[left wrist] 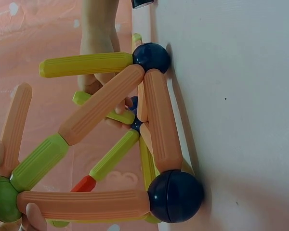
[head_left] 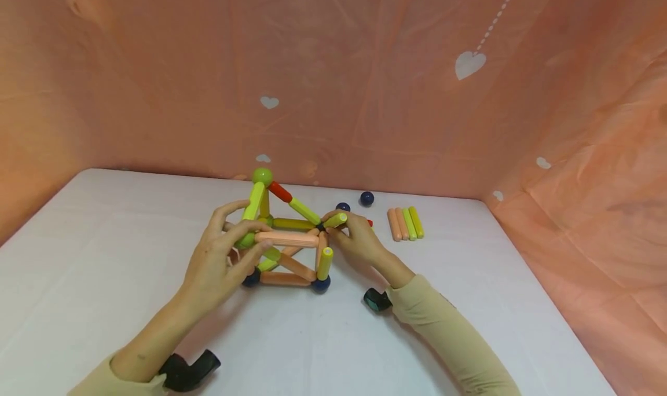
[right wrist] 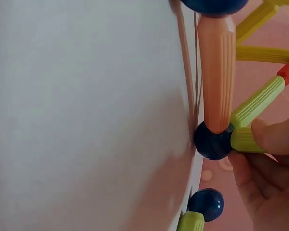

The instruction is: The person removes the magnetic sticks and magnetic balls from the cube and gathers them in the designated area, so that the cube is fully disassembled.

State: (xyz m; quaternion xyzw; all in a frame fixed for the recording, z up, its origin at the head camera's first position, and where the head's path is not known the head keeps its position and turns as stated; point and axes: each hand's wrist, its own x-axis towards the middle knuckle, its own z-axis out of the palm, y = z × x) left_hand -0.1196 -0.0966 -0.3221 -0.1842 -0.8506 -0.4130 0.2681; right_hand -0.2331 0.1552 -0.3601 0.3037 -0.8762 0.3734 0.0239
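Observation:
A frame of ribbed magnetic sticks and balls stands on the table in the head view. My left hand (head_left: 216,260) grips a green ball (left wrist: 4,199) at its near upper left corner, where an orange stick (head_left: 286,238) sticks out to the right. My right hand (head_left: 359,239) pinches a yellow-green stick (right wrist: 245,139) whose end meets the dark blue ball (right wrist: 213,140) at the back right corner. Another yellow stick (head_left: 325,263) stands up from the near right blue ball (head_left: 320,284). A second green ball (head_left: 263,176) tops the back left.
Several loose sticks (head_left: 405,223), orange, lime and yellow, lie in a row on the white table (head_left: 469,303) to the right. Two loose blue balls, one farther off (head_left: 367,198) and one by my right hand (head_left: 343,207), are behind. A pink cloth hangs at the back.

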